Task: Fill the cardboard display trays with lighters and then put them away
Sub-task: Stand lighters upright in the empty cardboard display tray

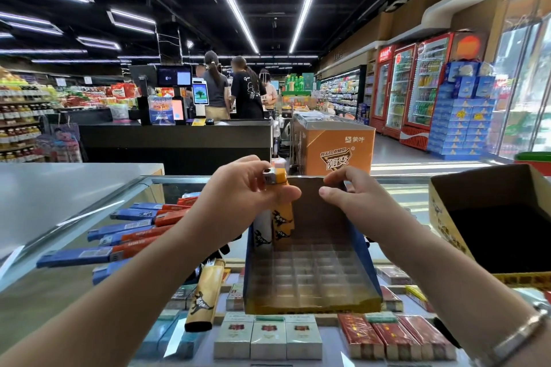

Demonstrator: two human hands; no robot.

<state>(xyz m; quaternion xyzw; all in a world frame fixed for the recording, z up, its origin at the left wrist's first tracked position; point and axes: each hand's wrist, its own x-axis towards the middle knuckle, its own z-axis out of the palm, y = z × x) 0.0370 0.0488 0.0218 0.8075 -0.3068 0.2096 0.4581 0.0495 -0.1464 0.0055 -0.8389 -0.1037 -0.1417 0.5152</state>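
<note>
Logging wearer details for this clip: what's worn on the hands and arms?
Both forearms are bare, with no sleeves in view and no gloves. The left hand shows no rings or bands. The right hand is also ringless; a silver metal bracelet circles that arm near the frame's edge.

Display tray (310, 277): nearly all grid cells open, reachable from above and over the low front edge. Back-left corner blocked by standing lighters (281, 217); tall back wall shuts off the rear. Left of the tray, a loose yellow lighter (205, 295) and a spread of blue-orange lighters (125, 235) clutter the desk (44, 292). Cardboard box (492, 217) crowds the right. Far left desk is bare.
</note>
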